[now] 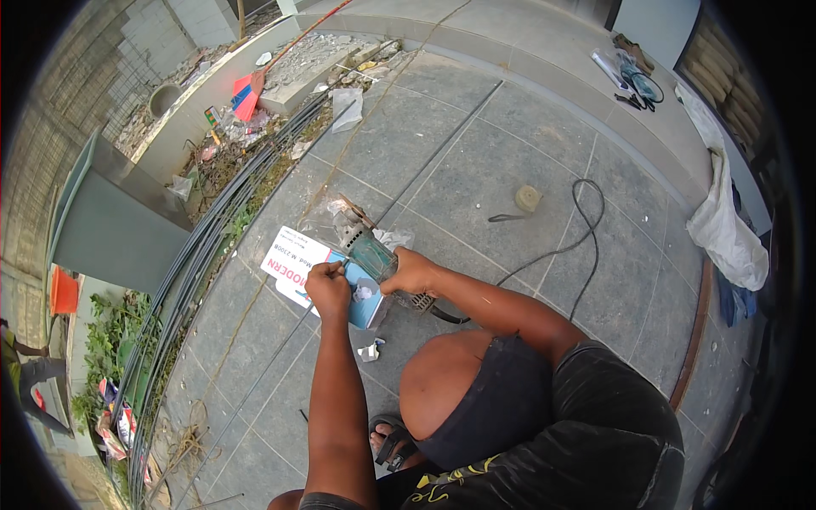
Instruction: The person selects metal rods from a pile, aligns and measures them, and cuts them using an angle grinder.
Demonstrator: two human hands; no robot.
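Observation:
My right hand (410, 274) is wrapped round the body of a green angle grinder (375, 254), whose head points away from me toward the upper left. To its left, my left hand (328, 286) is closed on a long thin steel rod (285, 337) that runs diagonally across the pavement. Under both lies a white and blue cardboard box (289, 263), with crumpled clear plastic (397, 238) by the grinder's head. Whether the disc touches the rod I cannot tell. The grinder's black cord (544, 259) loops out to the right.
A bundle of rods (191, 272) lies along the planter at left, beside rubble and litter. Another rod (450, 136) crosses the tiles (527, 127). A small block (527, 198), tools on the step (633, 81) and a white sack (722, 238) are right. Another person (34, 374) shows at far left.

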